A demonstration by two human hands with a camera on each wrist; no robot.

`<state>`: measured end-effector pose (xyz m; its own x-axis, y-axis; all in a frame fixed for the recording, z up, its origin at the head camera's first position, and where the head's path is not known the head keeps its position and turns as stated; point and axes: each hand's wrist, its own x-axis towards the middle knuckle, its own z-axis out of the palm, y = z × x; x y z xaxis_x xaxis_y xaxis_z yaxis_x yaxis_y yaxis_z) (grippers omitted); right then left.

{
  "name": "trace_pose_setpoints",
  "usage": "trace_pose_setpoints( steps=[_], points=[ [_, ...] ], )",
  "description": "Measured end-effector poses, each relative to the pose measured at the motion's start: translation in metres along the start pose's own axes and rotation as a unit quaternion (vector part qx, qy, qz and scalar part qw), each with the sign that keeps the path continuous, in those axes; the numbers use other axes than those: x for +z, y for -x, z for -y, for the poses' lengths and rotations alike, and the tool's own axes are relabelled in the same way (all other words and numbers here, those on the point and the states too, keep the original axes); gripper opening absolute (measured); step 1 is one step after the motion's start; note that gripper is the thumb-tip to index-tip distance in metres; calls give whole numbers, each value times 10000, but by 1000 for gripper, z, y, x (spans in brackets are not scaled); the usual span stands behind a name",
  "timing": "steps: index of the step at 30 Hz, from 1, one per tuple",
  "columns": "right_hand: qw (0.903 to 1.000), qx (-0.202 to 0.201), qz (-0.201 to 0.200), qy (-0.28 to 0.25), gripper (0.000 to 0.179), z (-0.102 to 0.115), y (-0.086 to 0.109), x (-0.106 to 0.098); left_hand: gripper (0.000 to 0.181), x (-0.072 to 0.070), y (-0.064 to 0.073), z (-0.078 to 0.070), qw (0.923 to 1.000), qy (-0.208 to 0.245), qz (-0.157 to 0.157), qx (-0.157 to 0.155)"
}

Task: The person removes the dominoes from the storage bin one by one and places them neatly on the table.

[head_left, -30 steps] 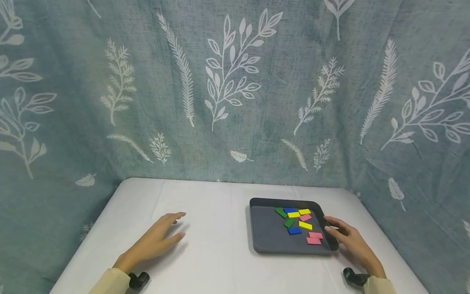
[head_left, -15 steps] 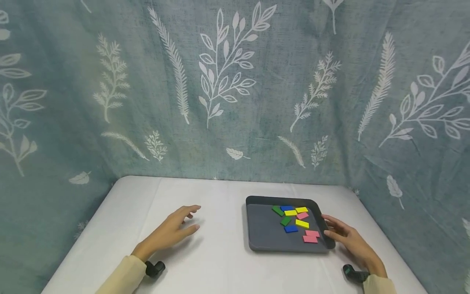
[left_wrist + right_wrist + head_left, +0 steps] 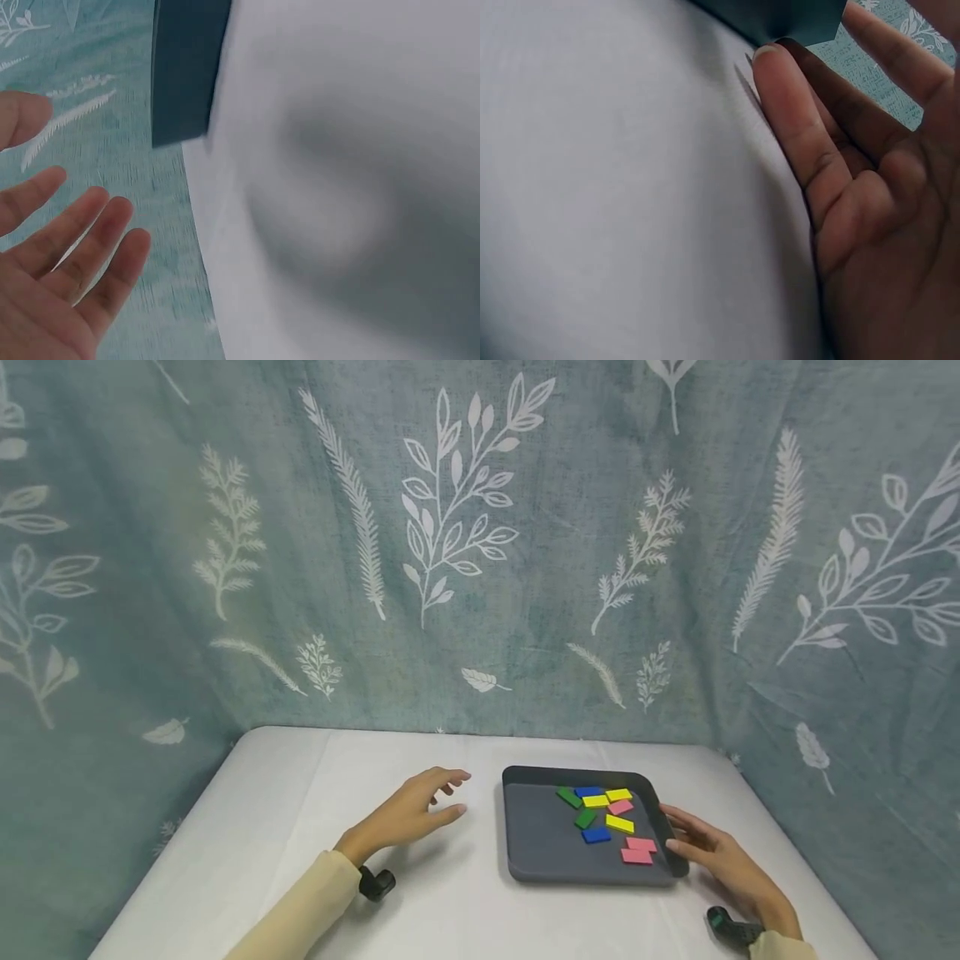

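A dark grey rectangular tray (image 3: 547, 843) lies on the white tabletop, holding several small flat tiles: green (image 3: 586, 818), blue (image 3: 596, 835), yellow (image 3: 619, 823) and pink (image 3: 637, 857). My right hand (image 3: 720, 856) holds the tray's right wall, thumb over the rim and fingers along the outside. In the right wrist view, the fingertips meet the tray's outer wall (image 3: 802, 22). Apart from the tray's left side, my left hand (image 3: 408, 810) hovers over the table with fingers spread loosely, holding nothing. The left wrist view shows its fingers (image 3: 112, 217) near the tray wall (image 3: 187, 75).
The white-covered table (image 3: 300, 802) extends to the left of the tray and in front of it. A teal curtain (image 3: 360, 685) with white leaf prints hangs behind and at both sides. Each wrist carries a black strapped device (image 3: 378, 883).
My left hand has moved right across the table toward the tray's left side. The right hand stays at the tray's right wall; tray and tiles keep their arrangement.
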<state>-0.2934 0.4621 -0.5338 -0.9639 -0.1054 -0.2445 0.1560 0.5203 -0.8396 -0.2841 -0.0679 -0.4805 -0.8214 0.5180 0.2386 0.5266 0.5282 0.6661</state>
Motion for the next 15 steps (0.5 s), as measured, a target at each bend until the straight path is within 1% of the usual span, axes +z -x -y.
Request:
trace_pose_setpoints(
  steps=[5, 10, 15],
  points=[
    [10000, -2, 0, -30, 91, 2, 0, -1, 49, 10, -27, -11, 9995, 122, 119, 283],
    [10000, -21, 5, -41, 90, 2, 1, -1, 46, 24, -53, -22, 9987, 226, 256, 389],
    [9999, -56, 33, -135, 90, 2, 4, 1, 41, 43, -79, -34, 9969, 317, 493, 527]
  ],
)
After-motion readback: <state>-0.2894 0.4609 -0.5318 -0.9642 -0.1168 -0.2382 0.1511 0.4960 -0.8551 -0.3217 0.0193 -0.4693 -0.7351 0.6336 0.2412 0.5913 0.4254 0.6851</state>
